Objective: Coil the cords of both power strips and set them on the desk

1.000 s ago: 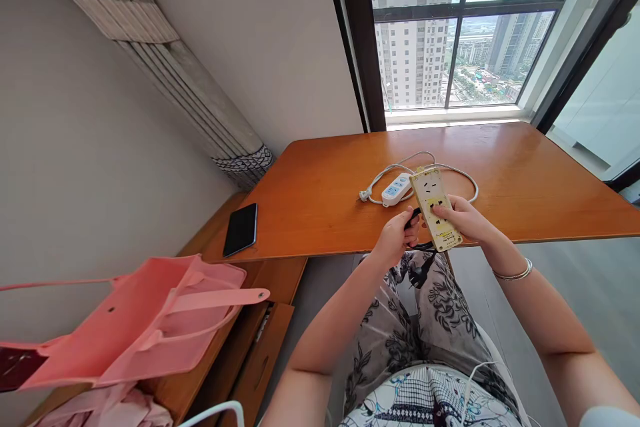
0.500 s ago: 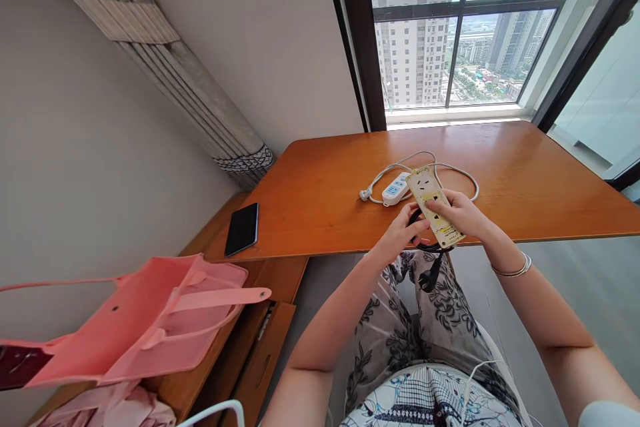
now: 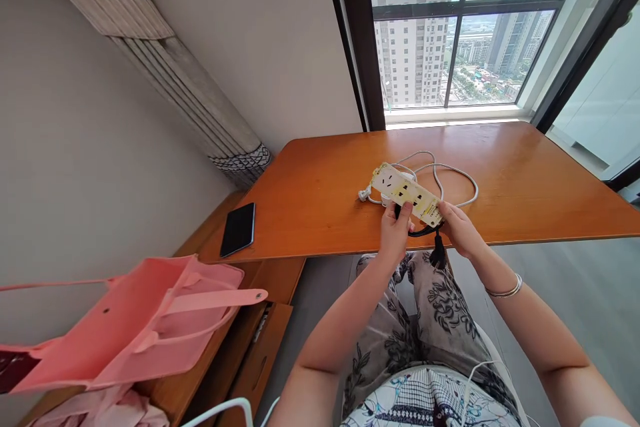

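A yellowed power strip (image 3: 406, 193) is held over the near edge of the wooden table (image 3: 525, 173), lying crosswise and tilted. My left hand (image 3: 395, 235) grips its middle from below, fingers closed round it. My right hand (image 3: 457, 228) pinches its right end, where a black cord with a plug (image 3: 439, 257) hangs down toward my lap. Behind the strip lies a white power strip with its white cable (image 3: 450, 177) looped on the table, mostly hidden.
A black phone (image 3: 239, 229) lies on a lower wooden cabinet at the left. A pink tote bag (image 3: 145, 320) rests on the cabinet's near end. Folded curtain lies along the wall. A window runs behind the table.
The yellowed strip has turned from pointing away from me to lying crosswise. My left hand moved onto its middle and my right hand slid to its right end.
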Motion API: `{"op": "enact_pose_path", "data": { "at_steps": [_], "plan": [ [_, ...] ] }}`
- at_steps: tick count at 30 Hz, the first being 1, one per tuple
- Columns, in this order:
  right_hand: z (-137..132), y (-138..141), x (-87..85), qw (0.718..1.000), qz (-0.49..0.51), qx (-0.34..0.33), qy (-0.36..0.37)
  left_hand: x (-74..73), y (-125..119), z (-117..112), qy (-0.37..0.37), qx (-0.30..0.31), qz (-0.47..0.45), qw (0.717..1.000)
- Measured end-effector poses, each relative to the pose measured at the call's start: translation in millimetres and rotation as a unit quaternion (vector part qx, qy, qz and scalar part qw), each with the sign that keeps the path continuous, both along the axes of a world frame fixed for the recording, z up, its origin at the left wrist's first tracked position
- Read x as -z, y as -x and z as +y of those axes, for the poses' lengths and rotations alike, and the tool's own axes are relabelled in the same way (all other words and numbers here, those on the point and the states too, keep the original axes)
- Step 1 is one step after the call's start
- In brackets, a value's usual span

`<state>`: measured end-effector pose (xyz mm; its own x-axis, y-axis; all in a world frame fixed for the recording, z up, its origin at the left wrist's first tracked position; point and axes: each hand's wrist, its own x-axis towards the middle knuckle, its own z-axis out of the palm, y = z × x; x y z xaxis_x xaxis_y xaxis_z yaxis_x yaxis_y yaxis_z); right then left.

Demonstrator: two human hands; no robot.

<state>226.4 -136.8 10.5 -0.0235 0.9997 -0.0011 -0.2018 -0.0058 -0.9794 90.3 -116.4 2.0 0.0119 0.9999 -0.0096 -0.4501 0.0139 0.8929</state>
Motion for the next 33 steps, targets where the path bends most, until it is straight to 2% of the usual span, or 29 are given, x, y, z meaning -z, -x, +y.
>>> {"op": "enact_pose_path", "data": {
  "at_steps": [3,6,11,15,20,23,25,29,33],
  "plan": [
    [-1.6,8.6,7.3,0.999,0.045,0.016,0.002,5.5,-3.7,0.4,-0.017,-0.011,-0.025,0.999],
    [4.0,8.4,7.7,0.999,0.025,0.046,-0.013,9.1,-6.3,-0.3,-0.012,-0.001,-0.014,1.000],
    [21.2,-12.2,1.8,0.998,-0.021,0.060,-0.018,8.9,-5.6,8.7,-0.038,0.092,0.062,0.993],
    [42.7,-48.5,-9.9,0.994,-0.058,0.082,-0.030,14.1,4.1,27.7,-0.054,0.133,0.136,0.980],
    [76.2,-109.9,-38.0,0.987,-0.023,0.160,0.006,32.8,23.5,49.9,-0.108,0.096,0.230,0.962],
    [93.6,-142.2,-55.9,0.976,0.004,0.218,0.026,39.8,29.7,53.1,-0.137,0.068,0.308,0.939],
    [105.8,-160.2,-63.8,0.968,-0.014,0.248,0.027,40.1,31.0,51.1,-0.151,0.074,0.344,0.924],
    [135.6,-187.9,-64.2,0.952,-0.087,0.286,0.064,35.5,31.6,45.8,-0.178,0.107,0.380,0.901],
    [165.4,-204.5,-49.0,0.947,-0.118,0.278,0.111,33.6,33.8,45.0,-0.175,0.114,0.384,0.899]
  ]
}}
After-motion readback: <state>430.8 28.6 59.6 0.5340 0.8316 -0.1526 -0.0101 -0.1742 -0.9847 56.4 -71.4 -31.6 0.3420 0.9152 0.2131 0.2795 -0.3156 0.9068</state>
